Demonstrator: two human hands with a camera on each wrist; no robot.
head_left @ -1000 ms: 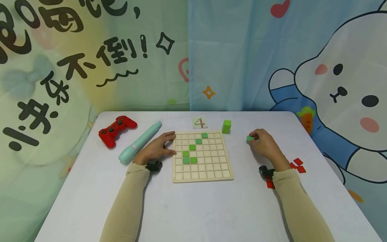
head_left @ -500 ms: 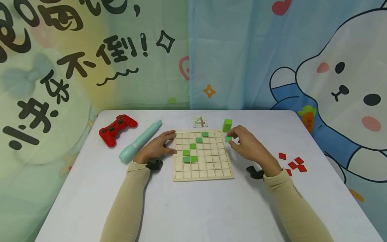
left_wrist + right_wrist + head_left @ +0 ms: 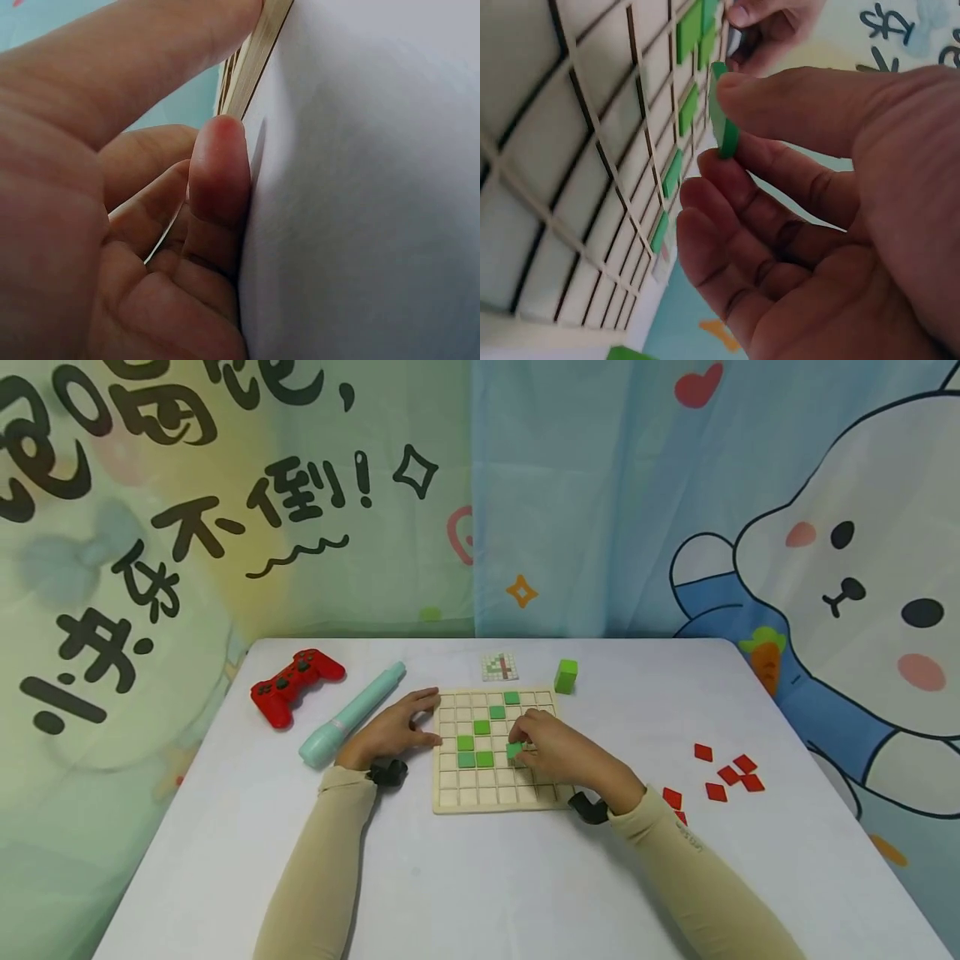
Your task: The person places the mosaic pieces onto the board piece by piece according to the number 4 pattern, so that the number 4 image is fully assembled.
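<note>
A square wooden grid board (image 3: 468, 797) lies mid-table, with several flat green tiles (image 3: 482, 727) set in its cells, some in a diagonal row. My right hand (image 3: 562, 753) is over the middle of the board. Between its thumb and index finger it pinches a green square tile (image 3: 724, 131), tilted on edge above the cells in the right wrist view; the other fingers hang loosely bent. My left hand (image 3: 392, 727) rests at the board's left edge, fingers spread, thumb and fingertips against the wooden side (image 3: 259, 60).
Behind the board lie a small printed pattern card (image 3: 498, 667) and a green block-shaped stack (image 3: 566, 677). Several red tiles (image 3: 716, 792) are scattered at the right. A red game controller (image 3: 296, 687) and a mint-green flashlight-shaped object (image 3: 352, 714) lie at the left.
My right hand has carried the green tile leftward from the right side of the table to over the board, uncovering more red tiles. The left hand has stayed at the board's edge.
</note>
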